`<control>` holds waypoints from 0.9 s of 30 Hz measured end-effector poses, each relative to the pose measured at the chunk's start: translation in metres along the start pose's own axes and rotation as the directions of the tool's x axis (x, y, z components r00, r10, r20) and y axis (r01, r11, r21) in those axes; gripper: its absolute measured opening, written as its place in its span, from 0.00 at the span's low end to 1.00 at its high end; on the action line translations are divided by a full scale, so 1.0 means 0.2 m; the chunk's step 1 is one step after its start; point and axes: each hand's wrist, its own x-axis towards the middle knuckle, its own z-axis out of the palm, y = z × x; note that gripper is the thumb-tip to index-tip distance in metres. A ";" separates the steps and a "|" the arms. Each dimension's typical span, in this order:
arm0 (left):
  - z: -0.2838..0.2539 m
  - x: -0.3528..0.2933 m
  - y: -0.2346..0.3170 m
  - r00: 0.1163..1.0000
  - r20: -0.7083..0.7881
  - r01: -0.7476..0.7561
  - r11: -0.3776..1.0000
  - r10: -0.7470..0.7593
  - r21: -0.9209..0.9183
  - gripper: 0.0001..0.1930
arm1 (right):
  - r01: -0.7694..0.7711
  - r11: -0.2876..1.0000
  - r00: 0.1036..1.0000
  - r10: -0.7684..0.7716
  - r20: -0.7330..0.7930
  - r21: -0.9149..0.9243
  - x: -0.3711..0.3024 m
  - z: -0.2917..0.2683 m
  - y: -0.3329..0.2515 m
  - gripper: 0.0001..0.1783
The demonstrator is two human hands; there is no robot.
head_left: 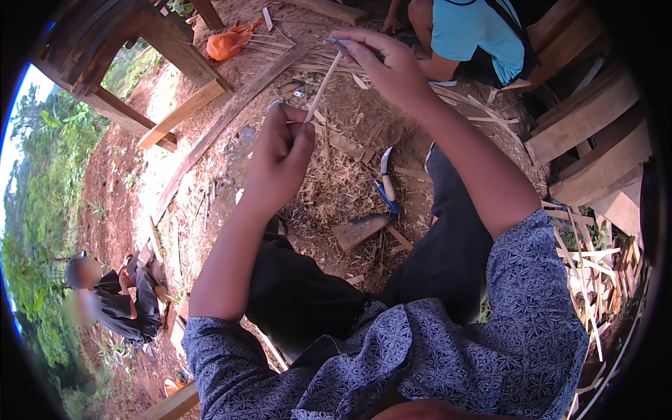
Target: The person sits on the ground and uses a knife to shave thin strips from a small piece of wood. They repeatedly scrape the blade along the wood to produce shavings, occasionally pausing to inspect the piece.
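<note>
A thin pale wooden stick (323,89) slants up and to the right between my two hands. My left hand (283,154) is closed, pinching its lower end between thumb and curled fingers. Higher and to the right, my right hand (386,64) pinches at the upper end. A small grey piece (339,42) shows at its fingertips; its kind is too small to make out. On the ground between my legs lies a knife with a curved blade (385,161) and pale handle, beside a blue-handled tool (387,198). Wood shavings (329,185) cover the soil around them.
A wood block (358,231) lies near the blue-handled tool. A person in a turquoise shirt (469,35) crouches ahead right; another in dark clothes (126,308) sits far left. Stacked planks (588,129) and thin strips (591,280) lie right, an orange bag (227,45) ahead.
</note>
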 end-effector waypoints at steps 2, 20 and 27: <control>-0.01 0.00 -0.01 0.999 -0.026 -0.020 1.000 0.020 0.011 0.05 | 0.032 0.998 0.999 -0.030 0.036 -0.062 0.01 -0.01 -0.01 0.17; 0.00 -0.01 0.02 0.997 -0.053 -0.056 0.990 0.063 0.132 0.11 | 0.026 0.995 0.989 -0.011 -0.149 0.098 0.04 -0.04 -0.02 0.15; 0.01 -0.01 0.03 0.996 -0.051 -0.066 0.988 0.074 0.142 0.10 | 0.081 0.997 0.995 -0.082 -0.064 -0.020 0.00 0.01 -0.01 0.15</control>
